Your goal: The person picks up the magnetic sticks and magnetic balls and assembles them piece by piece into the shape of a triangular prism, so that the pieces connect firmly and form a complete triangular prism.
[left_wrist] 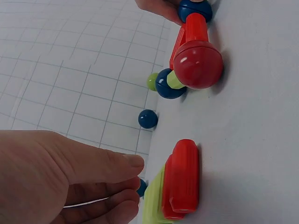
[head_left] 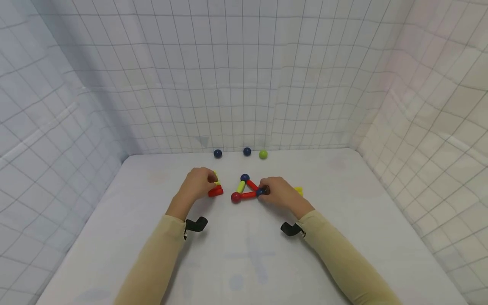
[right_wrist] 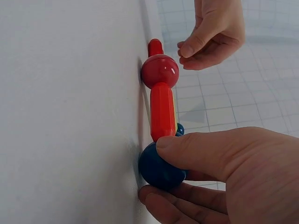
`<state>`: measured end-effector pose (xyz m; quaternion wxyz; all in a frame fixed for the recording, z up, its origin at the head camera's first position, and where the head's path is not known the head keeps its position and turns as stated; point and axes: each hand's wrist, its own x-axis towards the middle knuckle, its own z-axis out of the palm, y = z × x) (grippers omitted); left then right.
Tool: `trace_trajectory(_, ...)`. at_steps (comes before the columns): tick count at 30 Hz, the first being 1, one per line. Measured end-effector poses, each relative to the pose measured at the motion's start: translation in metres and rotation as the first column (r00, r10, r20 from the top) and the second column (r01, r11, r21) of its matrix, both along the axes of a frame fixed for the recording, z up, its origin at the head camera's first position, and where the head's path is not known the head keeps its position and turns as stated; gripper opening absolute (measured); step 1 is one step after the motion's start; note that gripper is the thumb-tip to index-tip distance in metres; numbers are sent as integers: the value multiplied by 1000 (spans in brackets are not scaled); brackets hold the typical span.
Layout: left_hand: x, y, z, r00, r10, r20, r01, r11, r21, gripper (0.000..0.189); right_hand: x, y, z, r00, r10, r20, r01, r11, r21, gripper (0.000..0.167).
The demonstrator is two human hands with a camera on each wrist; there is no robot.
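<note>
A triangle of sticks and balls lies flat on the white table: a red ball [head_left: 236, 197], two blue balls, two red sticks [head_left: 249, 195] and a yellow-green stick [head_left: 241, 187]. My right hand [head_left: 280, 192] pinches the blue ball [right_wrist: 161, 167] at its right corner between thumb and fingers. My left hand [head_left: 198, 182] hovers beside loose red sticks [left_wrist: 184, 175] and yellow-green sticks [left_wrist: 153, 198]. In the left wrist view its thumb and fingers are bent loosely, with nothing seen between them. The other blue ball [head_left: 245, 177] forms the triangle's far corner.
At the table's back edge sit a blue ball [head_left: 217, 153], another blue ball [head_left: 247, 151] and a green ball [head_left: 263, 154]. Yellow sticks [head_left: 299, 191] lie partly hidden behind my right hand. Grid-patterned white cloth walls [head_left: 244, 84] enclose the back and sides.
</note>
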<state>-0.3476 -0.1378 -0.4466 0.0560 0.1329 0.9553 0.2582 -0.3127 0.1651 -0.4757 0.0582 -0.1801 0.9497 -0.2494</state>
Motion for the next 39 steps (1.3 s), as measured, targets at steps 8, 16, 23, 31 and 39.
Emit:
trace_trajectory(8,1,2,-9,999,-48,-2,48,997,-67,11,1,-1,-2,1000,-2,-25,2,1000,5,15)
trace_trajectory(16,1,8,-16,997,-75,-28,70,988,-140,9,2,-1,-1,999,1,-34,-1,1000,4,15)
trace_trajectory(23,4,12,-19,997,-77,-14,73,980,-187,8,1,-1,0,999,8,-34,-8,1000,4,14)
trace_trajectory(31,8,16,-19,996,-89,-1,87,966,-243,10,3,-2,1,999,8,-35,-8,1000,7,17)
trace_trajectory(39,8,17,-19,996,-89,-3,85,961,-263,11,3,-2,-1,999,-1,-43,2,1000,20,18)
